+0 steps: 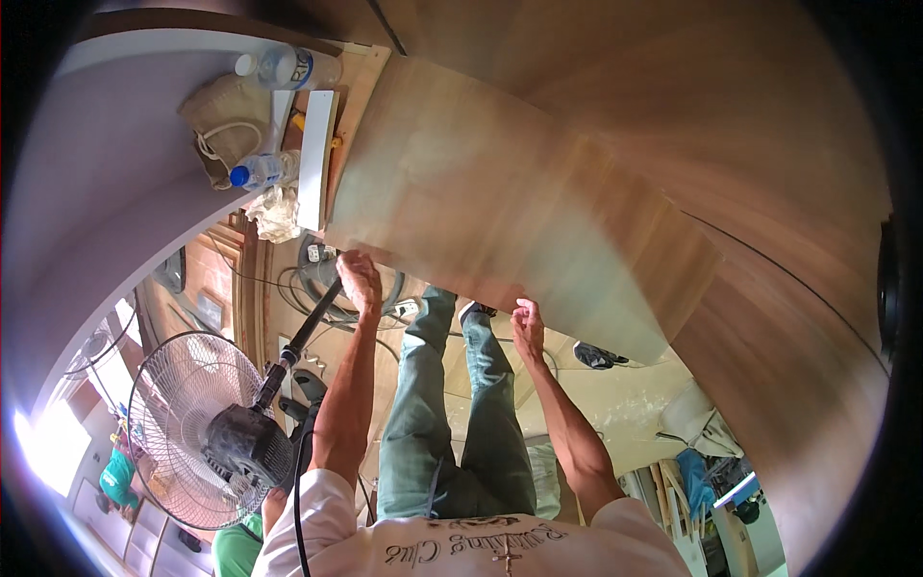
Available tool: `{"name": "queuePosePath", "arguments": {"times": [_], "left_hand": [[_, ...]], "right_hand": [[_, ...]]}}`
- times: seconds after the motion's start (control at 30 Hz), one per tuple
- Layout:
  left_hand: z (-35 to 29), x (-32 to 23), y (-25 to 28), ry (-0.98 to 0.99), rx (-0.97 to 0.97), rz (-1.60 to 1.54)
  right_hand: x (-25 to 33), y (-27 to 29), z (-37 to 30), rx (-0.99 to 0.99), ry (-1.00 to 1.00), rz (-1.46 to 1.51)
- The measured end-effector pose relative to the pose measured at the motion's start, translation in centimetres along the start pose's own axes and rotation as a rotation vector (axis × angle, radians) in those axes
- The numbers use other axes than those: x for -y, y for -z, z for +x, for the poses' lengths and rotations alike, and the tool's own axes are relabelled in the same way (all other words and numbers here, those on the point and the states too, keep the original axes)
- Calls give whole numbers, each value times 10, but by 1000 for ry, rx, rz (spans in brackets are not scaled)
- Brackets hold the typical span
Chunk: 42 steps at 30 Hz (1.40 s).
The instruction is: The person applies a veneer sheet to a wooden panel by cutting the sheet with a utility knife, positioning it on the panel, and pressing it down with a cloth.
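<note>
A wide wood-grain panel (461, 163) stretches across the upper middle in front of me. My left hand (360, 279) is closed at its near edge, fingers curled against the board. The dark pole of a standing fan (197, 433) runs up to just beside this hand. Farther right along the same edge, my right hand (527, 330) is closed too, its bent fingers at the board's rim and the fingertips slightly blurred. What lies under the panel is hidden.
Bottles (288, 67), a cloth bag (223, 120) and a white strip (314, 159) lie at the upper left. Coiled hose (389, 288) is on the floor. A person in green (118, 476) is at the lower left. Wooden walls (798, 317) enclose the right.
</note>
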<state>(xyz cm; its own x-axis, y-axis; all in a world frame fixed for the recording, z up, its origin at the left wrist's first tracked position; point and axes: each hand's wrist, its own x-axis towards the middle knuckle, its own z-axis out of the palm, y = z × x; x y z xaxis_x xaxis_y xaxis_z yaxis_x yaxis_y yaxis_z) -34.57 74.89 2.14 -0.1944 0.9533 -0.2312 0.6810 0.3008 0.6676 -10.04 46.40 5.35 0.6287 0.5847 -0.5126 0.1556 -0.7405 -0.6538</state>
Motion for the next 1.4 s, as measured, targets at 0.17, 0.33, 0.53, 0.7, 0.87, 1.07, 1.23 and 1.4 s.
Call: {"name": "queuePosePath", "arguments": {"times": [0.17,0.33,0.53,0.7,0.87,1.07,1.23,1.4], "left_hand": [[10,-95,-29,-287,210,229],[55,-148,-50,-392,256,405],[69,-164,-60,-360,391,521],[76,-165,-53,-325,395,621],[77,-172,-61,-308,437,606],[76,-176,-71,-316,466,574],[86,-164,-51,-266,448,628],[79,-173,-61,-289,473,554]], "right_hand": [[-15,18,25,68,-136,297],[39,16,98,122,-152,447],[157,-23,211,259,59,372],[297,-81,299,353,235,218],[346,-120,372,358,84,498],[343,-152,398,109,212,332],[375,-156,359,160,232,19],[378,-140,366,62,97,-49]]}}
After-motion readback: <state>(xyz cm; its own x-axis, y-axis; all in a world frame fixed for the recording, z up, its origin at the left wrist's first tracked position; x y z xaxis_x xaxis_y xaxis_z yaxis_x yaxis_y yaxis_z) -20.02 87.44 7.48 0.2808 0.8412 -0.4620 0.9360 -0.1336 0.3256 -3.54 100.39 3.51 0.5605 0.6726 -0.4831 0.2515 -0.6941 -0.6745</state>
